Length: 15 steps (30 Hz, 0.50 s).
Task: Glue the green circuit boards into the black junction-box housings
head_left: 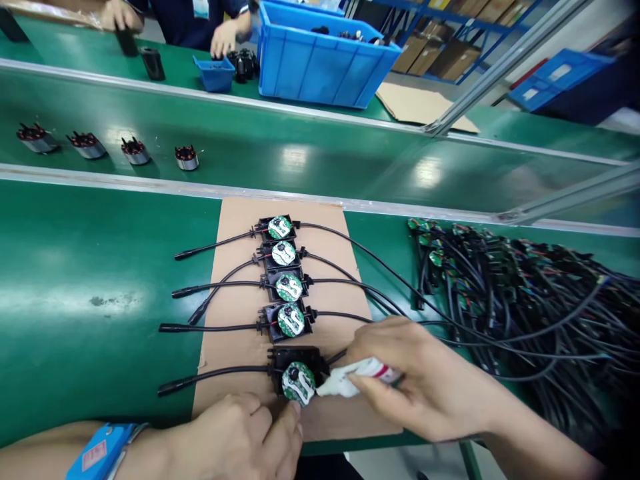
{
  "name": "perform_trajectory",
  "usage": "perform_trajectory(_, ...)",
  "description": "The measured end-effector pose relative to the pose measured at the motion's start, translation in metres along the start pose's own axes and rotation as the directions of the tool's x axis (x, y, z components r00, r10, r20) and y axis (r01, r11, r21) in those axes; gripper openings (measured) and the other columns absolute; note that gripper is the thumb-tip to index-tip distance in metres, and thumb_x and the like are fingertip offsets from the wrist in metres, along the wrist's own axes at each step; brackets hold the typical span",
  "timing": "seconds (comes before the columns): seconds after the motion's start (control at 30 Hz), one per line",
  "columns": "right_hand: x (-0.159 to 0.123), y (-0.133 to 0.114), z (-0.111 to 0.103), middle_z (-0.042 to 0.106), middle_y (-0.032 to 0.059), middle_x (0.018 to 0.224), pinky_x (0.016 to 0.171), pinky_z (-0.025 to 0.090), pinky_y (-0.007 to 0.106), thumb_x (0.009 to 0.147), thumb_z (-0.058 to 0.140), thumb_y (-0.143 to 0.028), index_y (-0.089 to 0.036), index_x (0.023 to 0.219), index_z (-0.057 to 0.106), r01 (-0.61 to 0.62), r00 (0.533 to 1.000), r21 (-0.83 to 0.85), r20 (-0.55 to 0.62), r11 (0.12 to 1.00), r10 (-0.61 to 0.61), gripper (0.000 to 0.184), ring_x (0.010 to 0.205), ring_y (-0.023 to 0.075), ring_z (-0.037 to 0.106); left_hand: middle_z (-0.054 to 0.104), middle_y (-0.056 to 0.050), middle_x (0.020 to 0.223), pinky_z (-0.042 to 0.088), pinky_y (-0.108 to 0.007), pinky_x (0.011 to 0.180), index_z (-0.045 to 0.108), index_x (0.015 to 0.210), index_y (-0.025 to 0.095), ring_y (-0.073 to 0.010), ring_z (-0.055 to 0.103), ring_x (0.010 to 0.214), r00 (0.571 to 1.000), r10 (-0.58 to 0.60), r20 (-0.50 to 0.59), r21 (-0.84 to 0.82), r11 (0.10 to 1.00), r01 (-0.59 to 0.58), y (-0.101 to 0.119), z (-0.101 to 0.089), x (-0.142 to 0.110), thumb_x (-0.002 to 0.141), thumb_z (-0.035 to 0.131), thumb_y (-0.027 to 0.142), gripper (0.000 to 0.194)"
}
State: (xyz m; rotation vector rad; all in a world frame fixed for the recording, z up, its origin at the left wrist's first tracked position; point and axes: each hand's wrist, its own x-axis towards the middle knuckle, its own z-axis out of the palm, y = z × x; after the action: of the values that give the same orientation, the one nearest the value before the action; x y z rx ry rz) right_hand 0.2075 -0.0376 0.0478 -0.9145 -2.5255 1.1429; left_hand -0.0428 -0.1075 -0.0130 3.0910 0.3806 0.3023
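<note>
My right hand (405, 380) is closed around a white glue tube (353, 379), its nozzle pointing left at the edge of a round green circuit board (299, 383). That board carries a white bead and sits at a black plastic housing (300, 353) with a cable (215, 377) running off to the left. At the board's lower edge, the fingers of my left hand (250, 433) are closed on it; the fingertips are partly hidden. Beyond it, several similar boards with white beads, such as one board (291, 320), lie in black housings in a column.
A cardboard sheet (235, 360) lies under the housings. On the right is a large heap of black cables with boards (505, 287). Several copper-wound stators (187, 158) stand behind the rail. Across the bench are a blue crate (325, 63) and a co-worker's hands (225, 39).
</note>
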Motion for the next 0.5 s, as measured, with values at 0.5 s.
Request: perform_trajectory(0.5, 0.037, 0.167, -0.096, 0.061, 0.0056, 0.102, 0.072, 0.054, 0.033, 0.095, 0.053, -0.036, -0.013, 0.110, 0.058, -0.404, 0.352, 0.482, -0.703, 0.778, 0.618, 0.028, 0.084, 0.0156, 0.062, 0.073, -0.004, 0.092, 0.038, -0.025, 0.037, 0.065, 0.097, 0.015, -0.0108, 0.053, 0.046, 0.885, -0.045, -0.464, 0.053, 0.996, 0.079, 0.000, 0.042, 0.003, 0.090, 0.047, 0.011, 0.019)
